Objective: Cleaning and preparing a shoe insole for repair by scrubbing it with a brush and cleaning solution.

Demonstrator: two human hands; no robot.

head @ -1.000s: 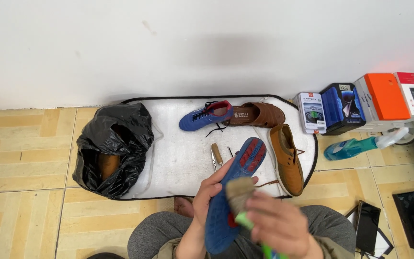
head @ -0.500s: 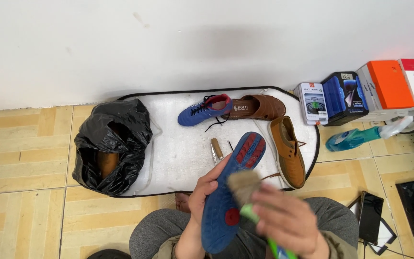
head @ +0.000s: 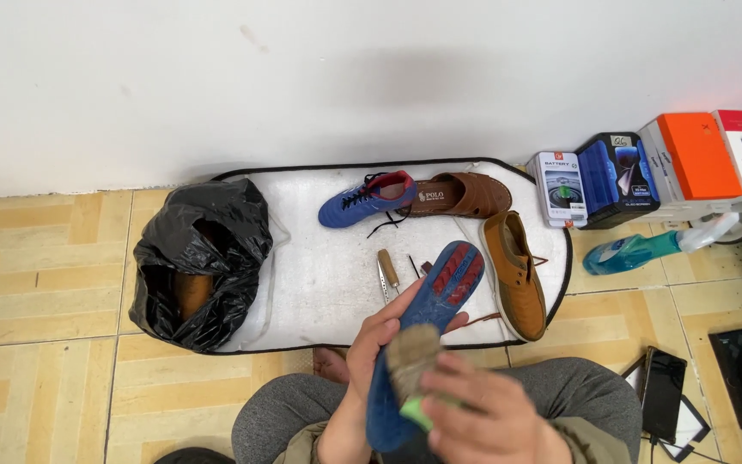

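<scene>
My left hand (head: 369, 352) grips a blue shoe (head: 422, 344) from the side, sole turned up toward me, so I see the red studs at its toe. My right hand (head: 483, 417) is closed around a brush with a green handle (head: 412, 378); its pale bristles lie against the heel part of the sole. Both hands are above my grey trouser knees (head: 302, 412).

I take the white mat (head: 319, 283) on the tiled floor as my landmark. The held shoe is over the near edge of the mat. On the mat, just beyond the toe of the shoe, lie a small tool with a wooden handle (head: 386, 273) and some thin dark pieces I cannot identify. Near the far edge lie a second blue shoe (head: 367, 199) and, touching it, a brown sandal (head: 461, 196). A tan shoe (head: 515, 273) lies on the right part of the mat. A black plastic bag (head: 199, 258) sits on its left end. Right of the mat stand several boxes (head: 654, 163) and a blue spray bottle (head: 637, 251).
</scene>
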